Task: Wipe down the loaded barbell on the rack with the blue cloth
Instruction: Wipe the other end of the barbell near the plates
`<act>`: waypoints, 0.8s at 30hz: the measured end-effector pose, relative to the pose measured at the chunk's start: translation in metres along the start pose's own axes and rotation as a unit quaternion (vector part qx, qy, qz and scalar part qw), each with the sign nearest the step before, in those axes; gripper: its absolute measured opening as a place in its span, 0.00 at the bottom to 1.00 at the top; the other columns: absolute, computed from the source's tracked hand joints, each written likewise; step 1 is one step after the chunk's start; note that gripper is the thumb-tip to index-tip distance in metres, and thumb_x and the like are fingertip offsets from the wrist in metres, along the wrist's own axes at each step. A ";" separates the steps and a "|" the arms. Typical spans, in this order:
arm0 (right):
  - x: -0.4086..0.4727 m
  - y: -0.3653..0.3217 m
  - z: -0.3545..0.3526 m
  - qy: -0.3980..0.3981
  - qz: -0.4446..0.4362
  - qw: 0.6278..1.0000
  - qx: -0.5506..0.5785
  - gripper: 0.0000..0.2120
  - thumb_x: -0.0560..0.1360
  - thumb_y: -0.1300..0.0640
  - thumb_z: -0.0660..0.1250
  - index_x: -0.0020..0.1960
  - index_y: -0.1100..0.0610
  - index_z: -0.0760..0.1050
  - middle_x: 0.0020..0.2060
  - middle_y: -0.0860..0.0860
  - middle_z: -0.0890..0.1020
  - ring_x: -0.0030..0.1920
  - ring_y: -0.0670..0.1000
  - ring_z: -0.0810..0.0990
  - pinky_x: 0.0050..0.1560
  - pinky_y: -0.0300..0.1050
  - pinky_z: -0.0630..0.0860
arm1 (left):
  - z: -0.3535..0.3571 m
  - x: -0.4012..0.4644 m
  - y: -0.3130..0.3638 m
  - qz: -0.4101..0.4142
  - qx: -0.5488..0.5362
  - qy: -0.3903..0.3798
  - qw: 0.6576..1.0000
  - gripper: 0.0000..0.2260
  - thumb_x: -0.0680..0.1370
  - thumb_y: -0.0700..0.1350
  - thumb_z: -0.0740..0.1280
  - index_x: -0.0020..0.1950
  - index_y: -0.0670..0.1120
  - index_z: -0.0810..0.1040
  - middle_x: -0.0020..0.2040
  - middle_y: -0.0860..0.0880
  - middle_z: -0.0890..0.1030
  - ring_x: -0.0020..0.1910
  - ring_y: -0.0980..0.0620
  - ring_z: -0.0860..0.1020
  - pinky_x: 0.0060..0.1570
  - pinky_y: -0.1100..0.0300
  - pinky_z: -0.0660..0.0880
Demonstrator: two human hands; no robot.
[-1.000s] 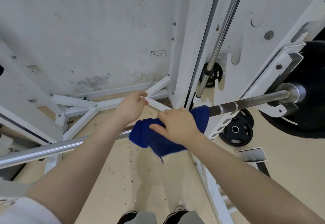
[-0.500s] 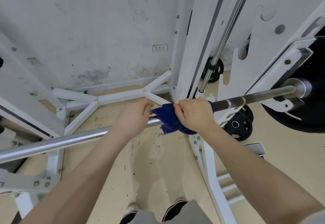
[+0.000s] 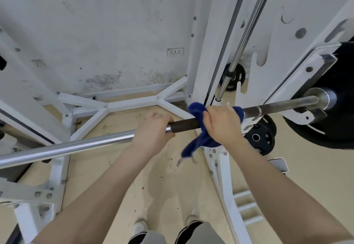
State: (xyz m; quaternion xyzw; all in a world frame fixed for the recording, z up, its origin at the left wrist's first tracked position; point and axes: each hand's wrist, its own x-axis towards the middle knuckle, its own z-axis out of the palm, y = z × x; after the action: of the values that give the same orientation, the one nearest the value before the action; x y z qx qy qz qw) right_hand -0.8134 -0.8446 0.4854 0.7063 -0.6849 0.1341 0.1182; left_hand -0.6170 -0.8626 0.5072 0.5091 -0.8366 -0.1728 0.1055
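**Wiping toward the loaded end**

Nearest me, my 2 forearms reach out over the floor (image 3: 172, 195) and my shoes. My left hand (image 3: 153, 128) is closed bare around the barbell (image 3: 76, 145), right where the shiny smooth stretch meets the darker knurled stretch, steadying it. Just beside it to the right, my right hand (image 3: 223, 124) is clamped around the blue cloth (image 3: 199, 140), which is bunched over the bar with 1 loose tail hanging below. The bar sits across the white rack (image 3: 216, 42); beyond my right hand it runs on, bare and dull, to the collar and the black plate (image 3: 335, 121) at the far right.

I judge the wipe is in mid-course: the cloth is working the knurled section. Next, I think, I need to hold the squeeze and slide the cloth right along the bar toward the hook (image 3: 306, 114), twisting my wrist so the underside gets covered too, without catching the dangling tail.
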 end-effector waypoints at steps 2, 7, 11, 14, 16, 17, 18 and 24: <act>0.000 0.005 -0.001 0.010 0.017 1.000 -0.022 0.17 0.75 0.53 0.49 0.33 0.56 0.70 0.26 0.51 0.76 0.26 0.56 0.75 0.34 0.44 0.65 | 0.001 -0.001 0.002 -0.007 -0.010 0.008 1.000 0.11 0.74 0.46 0.67 0.56 0.48 0.76 0.50 0.49 0.80 0.56 0.48 0.69 0.50 0.58 0.67; 0.000 -0.021 0.013 -0.031 -0.047 0.998 -0.042 0.15 0.77 0.52 0.51 0.37 0.56 0.71 0.29 0.50 0.76 0.29 0.54 0.75 0.35 0.46 0.66 | 0.006 0.001 0.012 -0.037 0.024 0.014 0.999 0.09 0.74 0.46 0.65 0.52 0.45 0.75 0.50 0.48 0.79 0.56 0.47 0.69 0.52 0.57 0.68; -0.004 0.034 0.007 0.043 -0.030 0.997 -0.061 0.15 0.72 0.55 0.51 0.31 0.57 0.71 0.23 0.52 0.76 0.21 0.55 0.73 0.28 0.43 0.68 | 0.010 0.005 0.028 -0.014 0.037 0.020 0.999 0.15 0.73 0.49 0.66 0.59 0.47 0.74 0.57 0.49 0.77 0.60 0.46 0.67 0.59 0.55 0.66; -0.007 0.065 0.001 0.039 0.046 0.997 -0.052 0.16 0.72 0.57 0.50 0.29 0.57 0.68 0.21 0.52 0.71 0.22 0.55 0.70 0.31 0.45 0.67 | 0.017 0.008 0.047 0.008 0.047 0.015 0.999 0.19 0.75 0.50 0.64 0.65 0.50 0.69 0.61 0.51 0.74 0.62 0.47 0.66 0.61 0.55 0.63; -0.006 0.056 0.003 0.005 0.069 0.994 -0.083 0.15 0.75 0.57 0.50 0.31 0.55 0.65 0.22 0.49 0.66 0.25 0.54 0.69 0.34 0.47 0.65 | 0.023 0.010 0.057 0.019 0.047 0.015 0.999 0.21 0.76 0.50 0.63 0.68 0.51 0.66 0.64 0.51 0.72 0.64 0.48 0.66 0.61 0.55 0.61; -0.006 0.047 0.004 -0.004 0.069 0.995 -0.076 0.14 0.75 0.57 0.50 0.32 0.55 0.65 0.23 0.49 0.66 0.27 0.54 0.69 0.36 0.47 0.65 | 0.026 0.011 0.062 0.022 0.046 0.018 0.999 0.21 0.76 0.50 0.63 0.69 0.51 0.65 0.65 0.51 0.71 0.64 0.48 0.66 0.61 0.56 0.61; -0.007 0.039 0.005 -0.004 0.051 0.997 -0.052 0.13 0.75 0.57 0.51 0.33 0.55 0.66 0.25 0.50 0.69 0.28 0.54 0.71 0.36 0.48 0.66 | 0.030 0.012 0.066 0.024 0.047 0.020 0.998 0.22 0.76 0.50 0.63 0.69 0.51 0.64 0.65 0.51 0.70 0.64 0.48 0.66 0.61 0.56 0.60; -0.013 0.120 -0.002 -0.043 0.039 0.994 -0.093 0.16 0.77 0.53 0.45 0.41 0.55 0.70 0.35 0.52 0.79 0.36 0.55 0.77 0.45 0.49 0.68 | 0.043 0.025 0.094 0.026 0.039 0.035 0.998 0.21 0.76 0.49 0.63 0.69 0.50 0.65 0.64 0.51 0.71 0.62 0.47 0.67 0.63 0.55 0.61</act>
State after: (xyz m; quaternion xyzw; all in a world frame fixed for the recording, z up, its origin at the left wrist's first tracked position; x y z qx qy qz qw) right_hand -0.9342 -0.8363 0.4809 0.6701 -0.7260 0.0440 0.1482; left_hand -0.7203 -0.8372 0.5052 0.4965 -0.8516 -0.1191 0.1186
